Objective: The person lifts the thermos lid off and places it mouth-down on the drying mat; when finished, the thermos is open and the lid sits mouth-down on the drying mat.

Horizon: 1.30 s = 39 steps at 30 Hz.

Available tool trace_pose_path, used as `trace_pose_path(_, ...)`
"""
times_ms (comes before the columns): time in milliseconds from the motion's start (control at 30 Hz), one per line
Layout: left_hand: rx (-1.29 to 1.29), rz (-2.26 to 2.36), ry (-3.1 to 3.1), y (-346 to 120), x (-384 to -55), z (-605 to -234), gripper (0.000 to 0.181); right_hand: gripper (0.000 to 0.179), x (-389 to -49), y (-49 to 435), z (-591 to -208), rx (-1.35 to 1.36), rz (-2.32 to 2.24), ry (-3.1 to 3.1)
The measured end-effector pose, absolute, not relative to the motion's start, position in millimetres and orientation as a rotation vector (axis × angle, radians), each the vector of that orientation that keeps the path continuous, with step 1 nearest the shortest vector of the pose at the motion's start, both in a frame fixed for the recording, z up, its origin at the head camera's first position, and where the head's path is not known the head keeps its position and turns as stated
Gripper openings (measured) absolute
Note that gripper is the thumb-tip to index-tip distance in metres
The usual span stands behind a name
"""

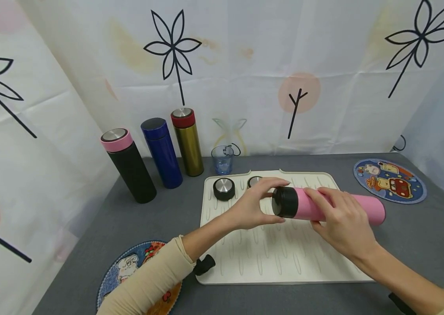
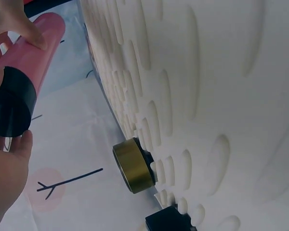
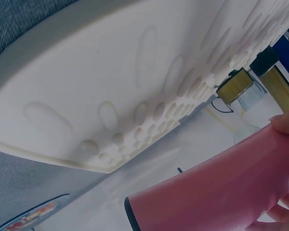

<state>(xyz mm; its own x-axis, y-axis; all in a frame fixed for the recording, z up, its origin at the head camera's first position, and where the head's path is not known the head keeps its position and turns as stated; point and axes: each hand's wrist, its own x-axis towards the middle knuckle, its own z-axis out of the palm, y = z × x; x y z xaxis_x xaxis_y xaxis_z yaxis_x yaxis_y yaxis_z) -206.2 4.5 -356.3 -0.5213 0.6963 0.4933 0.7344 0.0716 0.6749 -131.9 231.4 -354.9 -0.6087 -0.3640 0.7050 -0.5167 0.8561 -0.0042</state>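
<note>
A pink thermos bottle [image 1: 308,204] with a black cap [image 1: 286,202] is held sideways above the cream draining mat [image 1: 269,258]. My right hand [image 1: 341,218] grips its pink body, fingers over the top and thumb below. With thumb and fingers on opposite sides, my left hand [image 1: 251,208] holds the black cap at the left end. On the mat's far edge sit a black lid with a silver top [image 1: 224,189] and, partly hidden behind my left hand, a second lid [image 1: 253,181]. The left wrist view shows this second lid [image 2: 135,166] has a gold side.
Back left stand a black bottle with pink lid [image 1: 131,170], a blue bottle [image 1: 162,153] and a gold bottle with red lid [image 1: 188,144]. A clear blue glass [image 1: 222,160] is beside them. Round patterned placemats lie at right [image 1: 390,181] and front left [image 1: 127,262].
</note>
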Motion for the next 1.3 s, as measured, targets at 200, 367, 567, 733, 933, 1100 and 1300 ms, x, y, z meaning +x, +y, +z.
trace_pose_path(200,-1.539,-1.412,-2.205,5.4,-206.4,-356.7,0.065,0.08,-131.5,231.7,-354.6,0.636,0.288,-2.301)
trace_pose_path(367,-1.473,-1.545,-2.223,7.5,-205.2,-356.4,0.062,0.082,-131.5,231.8,-354.2,0.639,0.284,-2.295)
trace_pose_path(567,-1.188,-1.745,-2.419,9.1,-200.5,-353.6,0.058,0.081,-132.5,232.1,-354.5,0.635,0.263,-2.282)
trace_pose_path(733,-0.95,-1.826,-2.54,10.1,-198.6,-352.4,0.053,0.08,-133.2,231.9,-355.5,0.628,0.247,-2.271)
trace_pose_path(933,-1.12,-1.839,-2.403,9.1,-197.6,-354.4,0.075,0.084,-133.3,231.2,-354.5,0.616,0.26,-2.281)
trace_pose_path(1100,-1.398,-1.519,-2.284,8.4,-200.4,-357.7,0.084,0.084,-132.6,232.1,-354.1,0.614,0.282,-2.291)
trace_pose_path(1300,-1.471,-1.429,-2.22,8.2,-203.8,-360.0,0.074,0.083,-132.3,233.2,-355.5,0.607,0.3,-2.292)
